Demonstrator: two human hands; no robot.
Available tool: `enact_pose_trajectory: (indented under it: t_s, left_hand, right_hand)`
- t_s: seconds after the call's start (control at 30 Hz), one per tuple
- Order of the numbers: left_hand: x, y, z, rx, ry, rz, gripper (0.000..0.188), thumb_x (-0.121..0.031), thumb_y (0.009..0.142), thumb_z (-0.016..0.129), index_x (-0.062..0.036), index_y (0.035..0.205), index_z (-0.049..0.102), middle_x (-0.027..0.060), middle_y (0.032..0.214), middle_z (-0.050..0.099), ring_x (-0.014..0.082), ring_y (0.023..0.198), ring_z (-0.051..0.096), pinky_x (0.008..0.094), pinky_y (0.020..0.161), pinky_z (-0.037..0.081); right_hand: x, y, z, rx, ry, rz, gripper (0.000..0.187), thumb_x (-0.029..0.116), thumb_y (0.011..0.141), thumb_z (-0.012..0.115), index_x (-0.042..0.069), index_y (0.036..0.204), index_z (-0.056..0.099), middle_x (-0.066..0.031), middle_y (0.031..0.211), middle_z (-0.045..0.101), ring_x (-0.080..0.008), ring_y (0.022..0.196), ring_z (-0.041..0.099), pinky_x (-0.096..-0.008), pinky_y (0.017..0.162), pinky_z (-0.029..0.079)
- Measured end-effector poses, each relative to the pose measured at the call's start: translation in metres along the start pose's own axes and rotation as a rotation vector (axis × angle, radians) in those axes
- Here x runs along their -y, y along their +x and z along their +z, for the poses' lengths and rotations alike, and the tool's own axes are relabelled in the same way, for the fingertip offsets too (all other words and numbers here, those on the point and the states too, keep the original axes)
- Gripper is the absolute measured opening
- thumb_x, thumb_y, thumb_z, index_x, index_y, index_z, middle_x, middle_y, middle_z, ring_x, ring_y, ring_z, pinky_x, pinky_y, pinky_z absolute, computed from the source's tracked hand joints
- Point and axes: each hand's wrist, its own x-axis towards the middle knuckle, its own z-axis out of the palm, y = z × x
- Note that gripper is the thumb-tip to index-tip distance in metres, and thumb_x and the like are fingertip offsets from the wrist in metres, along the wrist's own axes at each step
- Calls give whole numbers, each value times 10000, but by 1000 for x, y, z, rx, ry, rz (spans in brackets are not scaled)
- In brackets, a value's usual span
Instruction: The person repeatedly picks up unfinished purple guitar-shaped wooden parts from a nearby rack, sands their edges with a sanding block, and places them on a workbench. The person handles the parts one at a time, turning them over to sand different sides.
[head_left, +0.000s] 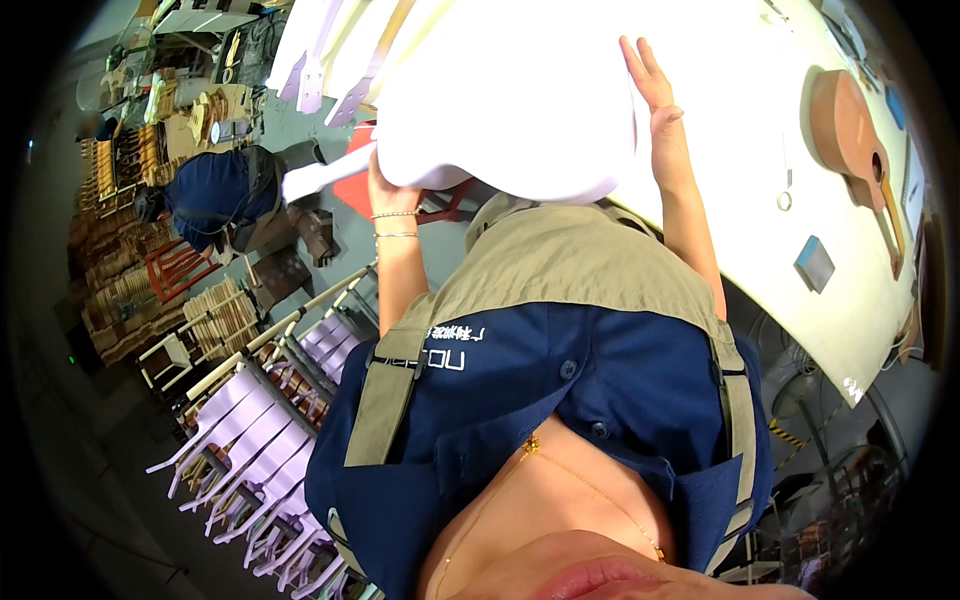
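A pale lilac guitar (520, 130), its body nearly washed out by bright light, lies in front of me with its neck pointing left. My left hand (393, 192) grips it where the neck meets the body; part of the fingers is hidden behind the guitar. By the rounded right end of the body, my right hand (660, 120) is open, fingers stretched out and thumb apart. Whether its palm touches the guitar's edge I cannot tell. Beneath is a large white table (740, 200).
On the table's right side lie a small brown guitar (843, 122), a blue-grey block (815, 264) and a thin tool with a ring end (784, 200). More lilac necks (312, 80) jut over the far left edge. A rack of lilac guitars (255, 425) stands lower left; a person (222, 195) bends beyond.
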Motion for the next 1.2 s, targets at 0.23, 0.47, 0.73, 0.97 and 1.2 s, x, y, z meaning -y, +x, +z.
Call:
enact_pose_trajectory:
  t_s: [0.23,0.47,0.73,0.97,1.2]
  left_hand:
    - [5,0,71,-41,99,500,425,-311,777,651,-47,1071,495,41,811,577,218,806,575,401,876,452]
    - [10,-13,106,115,234,647,452,-137,820,609,-112,1209,381,29,705,532,163,678,541,408,805,481]
    - [31,-19,156,413,747,781,646,-381,865,517,-2,1307,236,176,897,593,302,908,585,403,858,433]
    - [61,-22,217,914,854,541,522,-220,903,480,-8,1305,222,152,1009,582,360,1023,549,407,887,422]
    - [103,-15,256,854,1085,741,442,-71,815,617,48,1188,414,81,1026,526,142,888,495,280,789,413]
  right_hand:
    - [-42,-22,9,1,457,223,1103,272,516,843,83,1392,200,-128,1380,310,-244,1261,310,-359,1029,259]
    - [-45,-31,4,-51,227,89,1133,225,487,847,69,1389,180,-140,1375,314,-244,1249,333,-375,1020,292]
    - [-6,-24,-21,-89,-536,7,1049,209,498,827,46,1356,245,-198,1396,244,-349,1284,259,-401,1030,284]
    - [10,-23,-19,-100,-798,-29,1009,248,524,814,26,1341,267,-203,1385,265,-374,1290,234,-524,1015,238]
    - [24,-17,-25,-152,200,128,1011,283,598,796,23,1371,199,-212,1377,284,-313,1281,284,-461,1028,247]
